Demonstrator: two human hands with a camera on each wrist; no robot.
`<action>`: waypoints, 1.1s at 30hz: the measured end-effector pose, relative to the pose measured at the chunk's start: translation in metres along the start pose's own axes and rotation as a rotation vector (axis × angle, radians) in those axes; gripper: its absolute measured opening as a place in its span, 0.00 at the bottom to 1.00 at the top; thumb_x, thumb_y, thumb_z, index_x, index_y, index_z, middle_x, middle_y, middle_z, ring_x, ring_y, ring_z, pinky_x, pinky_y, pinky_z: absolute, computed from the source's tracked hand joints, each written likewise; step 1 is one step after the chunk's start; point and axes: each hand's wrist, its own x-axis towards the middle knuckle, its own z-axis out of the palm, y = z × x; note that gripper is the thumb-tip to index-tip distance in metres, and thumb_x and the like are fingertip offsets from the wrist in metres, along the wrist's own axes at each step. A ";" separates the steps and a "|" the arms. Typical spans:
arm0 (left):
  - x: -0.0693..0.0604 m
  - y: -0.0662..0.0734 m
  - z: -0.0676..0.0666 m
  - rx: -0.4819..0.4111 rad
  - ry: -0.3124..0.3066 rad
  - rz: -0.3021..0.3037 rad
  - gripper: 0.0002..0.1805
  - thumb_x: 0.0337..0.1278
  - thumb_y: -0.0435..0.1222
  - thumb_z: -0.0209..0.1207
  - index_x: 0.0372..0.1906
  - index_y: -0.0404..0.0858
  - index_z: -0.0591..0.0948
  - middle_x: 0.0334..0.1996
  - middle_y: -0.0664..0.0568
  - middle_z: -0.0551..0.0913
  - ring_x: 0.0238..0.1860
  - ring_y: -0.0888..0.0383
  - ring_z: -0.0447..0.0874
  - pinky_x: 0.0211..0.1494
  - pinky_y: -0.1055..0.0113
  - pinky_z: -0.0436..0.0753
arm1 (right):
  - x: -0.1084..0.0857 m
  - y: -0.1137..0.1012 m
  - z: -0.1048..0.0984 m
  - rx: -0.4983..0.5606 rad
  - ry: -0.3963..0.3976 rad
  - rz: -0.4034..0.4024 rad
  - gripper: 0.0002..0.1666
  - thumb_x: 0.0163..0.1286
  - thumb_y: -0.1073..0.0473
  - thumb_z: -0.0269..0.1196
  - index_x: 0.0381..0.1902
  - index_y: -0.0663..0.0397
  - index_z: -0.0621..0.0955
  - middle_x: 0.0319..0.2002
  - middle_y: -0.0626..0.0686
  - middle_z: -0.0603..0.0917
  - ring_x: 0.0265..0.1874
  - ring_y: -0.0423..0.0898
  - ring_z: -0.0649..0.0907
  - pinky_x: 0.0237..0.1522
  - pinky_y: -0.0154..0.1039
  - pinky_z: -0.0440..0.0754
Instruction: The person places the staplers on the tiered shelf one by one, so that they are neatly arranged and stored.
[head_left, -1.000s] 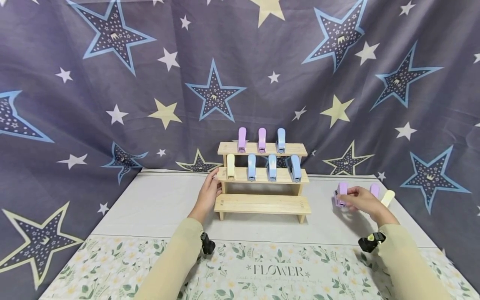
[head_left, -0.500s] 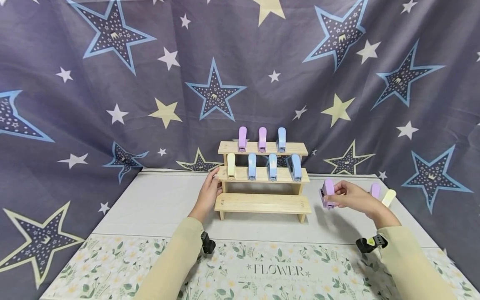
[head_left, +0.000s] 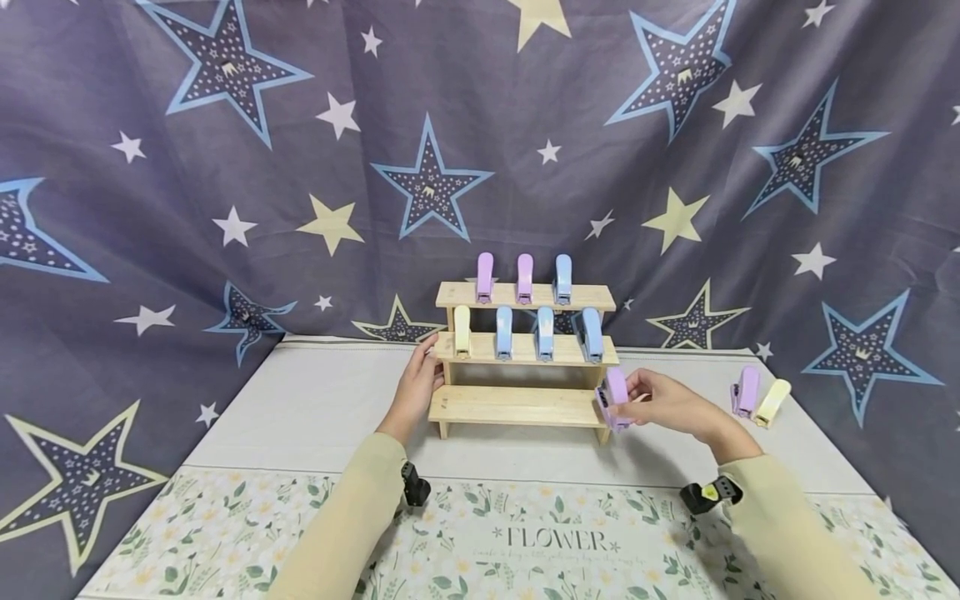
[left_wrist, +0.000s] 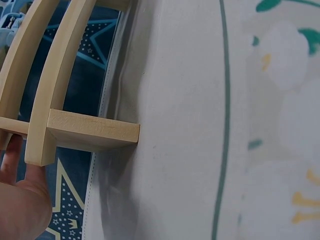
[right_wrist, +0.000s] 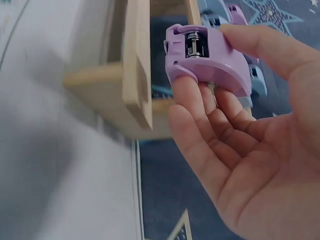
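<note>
A purple stapler (head_left: pixel 614 398) is held between the thumb and fingers of my right hand (head_left: pixel 667 406), at the right end of the bottom step; whether it touches the wood cannot be told. In the right wrist view the stapler (right_wrist: pixel 210 57) shows its metal spring. My left hand (head_left: pixel 417 385) grips the left end of the middle step of a three-step wooden stand (head_left: pixel 517 407); some of its fingers are hidden behind the wood. The top step bears two purple staplers (head_left: pixel 524 279) and a blue stapler (head_left: pixel 562 279). On the middle step stand a yellow stapler (head_left: pixel 462 333) and three blue staplers (head_left: pixel 503 335).
Right of the stand, another purple stapler (head_left: pixel 746 392) and a yellow stapler (head_left: pixel 772 403) rest on the white tabletop (head_left: pixel 315 417). A floral mat (head_left: pixel 480 508) covers the near part. A star-patterned curtain (head_left: pixel 300 108) hangs behind.
My right hand has carried the purple stapler leftward from the right side of the table to the stand's bottom step. The left hand has stayed on the stand.
</note>
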 end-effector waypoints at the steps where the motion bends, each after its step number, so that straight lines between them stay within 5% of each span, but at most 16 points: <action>1: 0.000 0.000 0.000 -0.003 0.000 0.002 0.26 0.82 0.44 0.36 0.78 0.46 0.59 0.71 0.38 0.66 0.66 0.41 0.70 0.71 0.48 0.70 | 0.002 -0.001 0.004 0.002 -0.005 -0.006 0.23 0.63 0.57 0.71 0.45 0.67 0.73 0.38 0.57 0.79 0.34 0.49 0.80 0.37 0.37 0.83; 13: -0.001 0.001 0.003 0.048 0.006 -0.013 0.26 0.82 0.47 0.34 0.78 0.53 0.59 0.72 0.45 0.66 0.67 0.46 0.71 0.70 0.54 0.72 | 0.035 -0.015 0.053 0.073 -0.069 -0.104 0.23 0.63 0.57 0.71 0.45 0.65 0.73 0.39 0.57 0.80 0.37 0.49 0.80 0.37 0.37 0.82; 21: -0.002 0.002 0.003 0.038 0.003 -0.001 0.27 0.82 0.46 0.35 0.79 0.49 0.58 0.72 0.42 0.65 0.67 0.43 0.70 0.70 0.53 0.72 | 0.058 -0.028 0.086 0.117 -0.061 -0.150 0.23 0.63 0.58 0.72 0.45 0.64 0.73 0.39 0.56 0.81 0.37 0.48 0.80 0.38 0.37 0.82; 33: -0.002 0.001 0.001 0.045 0.010 -0.001 0.27 0.82 0.46 0.35 0.79 0.48 0.59 0.71 0.41 0.65 0.67 0.42 0.70 0.70 0.50 0.71 | 0.087 -0.042 0.127 0.149 -0.014 -0.119 0.21 0.63 0.55 0.72 0.43 0.60 0.73 0.39 0.54 0.78 0.36 0.47 0.77 0.37 0.37 0.78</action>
